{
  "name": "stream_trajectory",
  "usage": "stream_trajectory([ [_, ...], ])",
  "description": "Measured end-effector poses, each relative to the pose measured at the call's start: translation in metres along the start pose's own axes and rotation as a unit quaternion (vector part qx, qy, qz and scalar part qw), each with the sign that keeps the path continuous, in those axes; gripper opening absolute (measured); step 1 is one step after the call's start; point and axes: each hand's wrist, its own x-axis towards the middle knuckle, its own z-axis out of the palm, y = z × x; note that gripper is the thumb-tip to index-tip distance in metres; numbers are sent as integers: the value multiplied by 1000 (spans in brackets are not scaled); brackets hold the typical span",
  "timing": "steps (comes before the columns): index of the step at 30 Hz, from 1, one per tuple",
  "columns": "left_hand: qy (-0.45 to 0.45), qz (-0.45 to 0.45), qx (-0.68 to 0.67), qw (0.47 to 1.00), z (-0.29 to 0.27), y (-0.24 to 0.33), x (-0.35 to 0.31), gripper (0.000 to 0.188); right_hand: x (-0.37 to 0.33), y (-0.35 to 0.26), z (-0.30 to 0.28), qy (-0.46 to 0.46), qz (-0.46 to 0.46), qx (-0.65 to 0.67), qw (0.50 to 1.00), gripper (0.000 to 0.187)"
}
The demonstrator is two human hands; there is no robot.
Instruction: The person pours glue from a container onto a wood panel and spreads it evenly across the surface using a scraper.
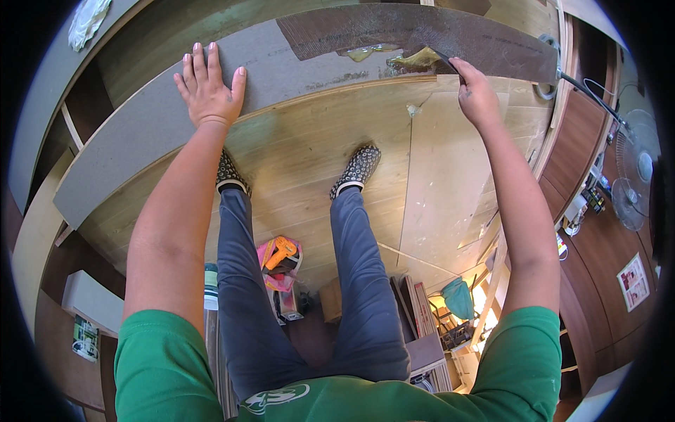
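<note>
The board (281, 77) spans before you, your left hand (211, 91) on it, residue (420, 60) farther right by the blade (444, 59) in your right hand (478, 95). Between your legs (362, 260), a bag (280, 283) holds a power tool (281, 250); fans (641, 167) stand far right.

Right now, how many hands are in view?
2: the left hand lies spread on the long board; farther right, the right hand holds a dark flat tool beside a yellowish patch on that board.
</note>
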Motion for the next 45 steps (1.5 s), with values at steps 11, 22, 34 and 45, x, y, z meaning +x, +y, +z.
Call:
stream_trajectory([
  [11,-1,1,-1,1000,0,-1,0,76,-16,-3,10,-64,-23,-36,997,57],
  [22,-24,-9,18,1000,-1,-2,-1,76,-59,-49,-3,-124,86,130,980,50],
  [34,-21,-6,11,1000,-2,0,1,75,36,-72,4,-33,52,51,997,38],
  [45,-27,-9,20,999,-2,0,1,76,-16,-92,24,-72,-28,19,997,50],
])
